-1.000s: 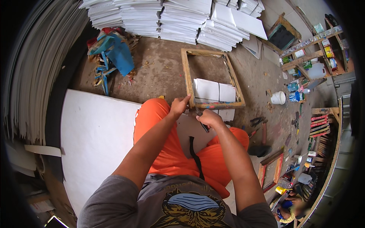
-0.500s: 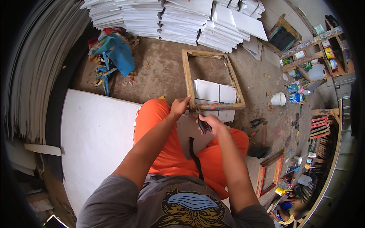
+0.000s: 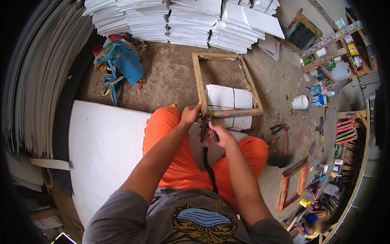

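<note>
A worn wooden frame, paint-smeared along its near bar, stands in front of me over a tied bundle of white sheets. My left hand grips its near left corner. In my right hand is a pair of pliers with dark handles, somewhat spread. Their jaws point away from me and meet the frame's near bar close to that corner; what they bite on is too small to make out.
White sheets are stacked at the back. A blue crumpled sheet lies far left, a white board beside my leg. On the right are a hammer, a white bucket, a red frame and another person.
The pliers have shifted slightly left and turned more upright, their handles wider apart. My right hand has moved with them. My left hand keeps its grip on the wooden frame.
</note>
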The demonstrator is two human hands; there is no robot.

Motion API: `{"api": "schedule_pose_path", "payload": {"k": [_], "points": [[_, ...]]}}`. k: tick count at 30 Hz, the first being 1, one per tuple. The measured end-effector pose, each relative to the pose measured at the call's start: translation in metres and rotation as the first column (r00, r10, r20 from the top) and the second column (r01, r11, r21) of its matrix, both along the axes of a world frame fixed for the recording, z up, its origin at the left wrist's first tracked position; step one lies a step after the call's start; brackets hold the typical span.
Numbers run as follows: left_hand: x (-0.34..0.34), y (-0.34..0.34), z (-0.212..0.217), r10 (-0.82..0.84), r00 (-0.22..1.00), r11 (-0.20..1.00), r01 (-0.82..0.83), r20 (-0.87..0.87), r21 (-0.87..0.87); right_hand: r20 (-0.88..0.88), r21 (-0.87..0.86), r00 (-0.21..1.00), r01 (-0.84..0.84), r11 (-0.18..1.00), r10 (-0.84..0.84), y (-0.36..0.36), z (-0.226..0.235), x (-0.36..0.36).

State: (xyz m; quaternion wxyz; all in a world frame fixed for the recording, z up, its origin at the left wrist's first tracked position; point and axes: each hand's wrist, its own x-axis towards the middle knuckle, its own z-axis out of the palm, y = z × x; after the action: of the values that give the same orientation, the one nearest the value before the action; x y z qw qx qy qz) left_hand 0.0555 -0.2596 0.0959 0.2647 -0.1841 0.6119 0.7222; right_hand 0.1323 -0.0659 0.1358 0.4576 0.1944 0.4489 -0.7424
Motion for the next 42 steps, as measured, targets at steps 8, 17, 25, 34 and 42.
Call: {"api": "schedule_pose_path", "payload": {"k": [8, 17, 25, 34, 42], "points": [[-0.001, 0.0, -0.006, 0.018, 1.0, 0.999, -0.017, 0.016, -0.027, 0.051, 0.075, 0.99, 0.125, 0.989, -0.129, -0.012, -0.004, -0.002], [-0.002, -0.003, -0.011, 0.032, 0.999, 0.999, -0.033, 0.037, 0.021, -0.31, 0.752, 0.927, 0.102, 0.651, 0.212, -0.044, 0.01, -0.004], [-0.009, -0.002, -0.005, 0.054, 0.991, 0.998, -0.055, 0.12, 0.002, -0.424, 0.507, 0.856, 0.494, 0.706, -0.295, 0.006, 0.0, 0.014], [-0.077, 0.009, -0.041, 0.134, 0.955, 0.988, -0.151, 0.265, 0.043, -0.075, 0.306, 0.687, 0.706, 0.638, -0.723, 0.107, -0.005, 0.036], [-0.117, 0.018, -0.026, -0.133, 0.963, 0.991, 0.124, 0.235, 0.054, 0.043, 0.265, 0.452, 0.855, 0.446, -0.891, 0.156, -0.049, 0.033]]}}
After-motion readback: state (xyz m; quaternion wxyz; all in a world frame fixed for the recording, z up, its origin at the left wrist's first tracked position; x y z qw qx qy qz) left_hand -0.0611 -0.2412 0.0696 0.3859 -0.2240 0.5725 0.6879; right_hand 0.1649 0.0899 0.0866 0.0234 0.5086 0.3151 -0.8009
